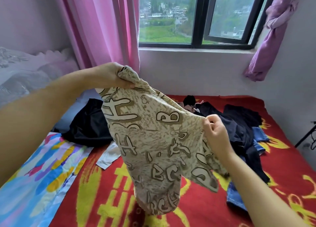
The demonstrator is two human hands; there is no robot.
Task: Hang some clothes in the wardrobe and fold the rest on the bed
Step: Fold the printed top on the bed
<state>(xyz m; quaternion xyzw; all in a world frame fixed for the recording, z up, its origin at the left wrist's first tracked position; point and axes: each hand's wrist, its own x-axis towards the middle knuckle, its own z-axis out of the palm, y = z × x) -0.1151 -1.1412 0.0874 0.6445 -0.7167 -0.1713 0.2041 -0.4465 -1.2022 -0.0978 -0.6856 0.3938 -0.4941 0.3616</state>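
Top (153,141): a beige garment printed with big letters, hanging in the air over the middle of the bed (196,209) — its lowest fold is just brushing the red blanket near the front edge. It is being held up and spread, most likely so its shape can be read before it is folded or sent to the wardrobe.
Right hand (214,129): pinching one edge of the top between thumb and fingertips, the other fingers curled in; it is pulling that edge outward to open the cloth.
Left hand (114,76): gripping a bunched corner of the top, fingers closed round the fabric, raised higher than the right — this is letting the cloth drape by its own weight.
Sheet (34,175): a bright blue patterned one, lying along the bed's left edge.
White cloth (107,158): lying flat on the blanket just left of the hanging top, unfolded.
Black garment (87,124): slumping toward the far left of the bed, behind the top.
Dark pile (239,124): dark clothes with jeans (259,134) among them, heaped toward the far right corner — waiting to be sorted, I judge.
Stage: sorting is barely starting; no folded stack is showing.
Wardrobe: not in view.
Curtain (102,25): pink, hanging beside the window (196,18) beyond the far edge.
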